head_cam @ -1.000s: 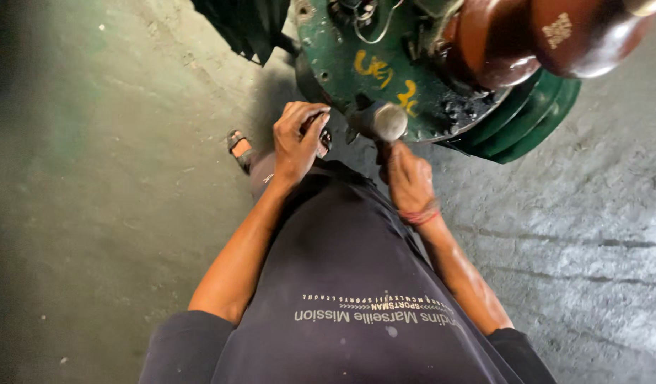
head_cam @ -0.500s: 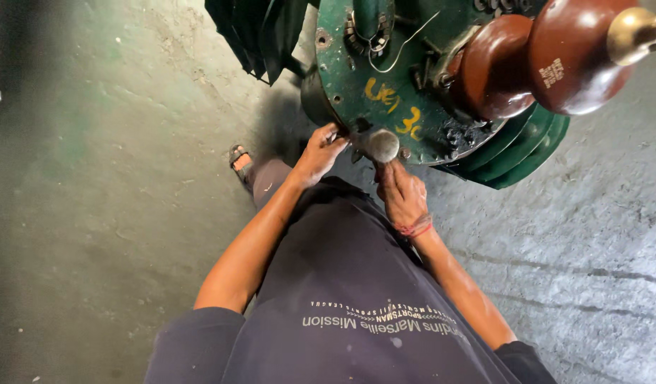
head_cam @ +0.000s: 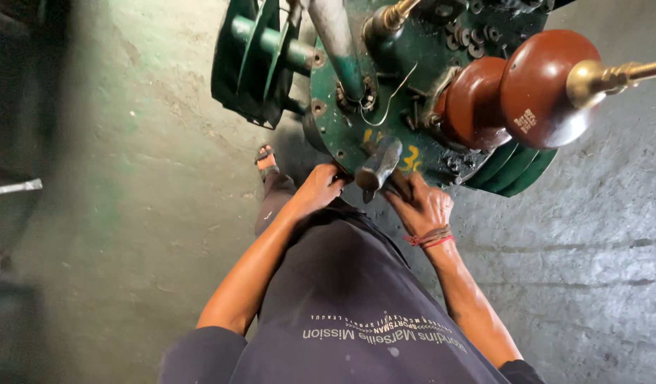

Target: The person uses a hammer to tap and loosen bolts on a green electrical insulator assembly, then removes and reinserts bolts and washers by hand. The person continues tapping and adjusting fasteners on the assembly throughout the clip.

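Hammer [head_cam: 378, 165] between hands, against green transformer lid [head_cam: 342, 114].

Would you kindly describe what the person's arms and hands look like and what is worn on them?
Both forearms are bare: the short dark sleeves of a dark T-shirt end above the elbows. The left hand wears nothing visible. The right hand has a red thread band wound around its wrist. No gloves and no watch show; rings cannot be made out on the fingers.

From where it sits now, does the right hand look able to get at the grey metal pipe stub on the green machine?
Probably yes: the right hand rests at the machine's edge right beside the pipe stub, nothing between them.
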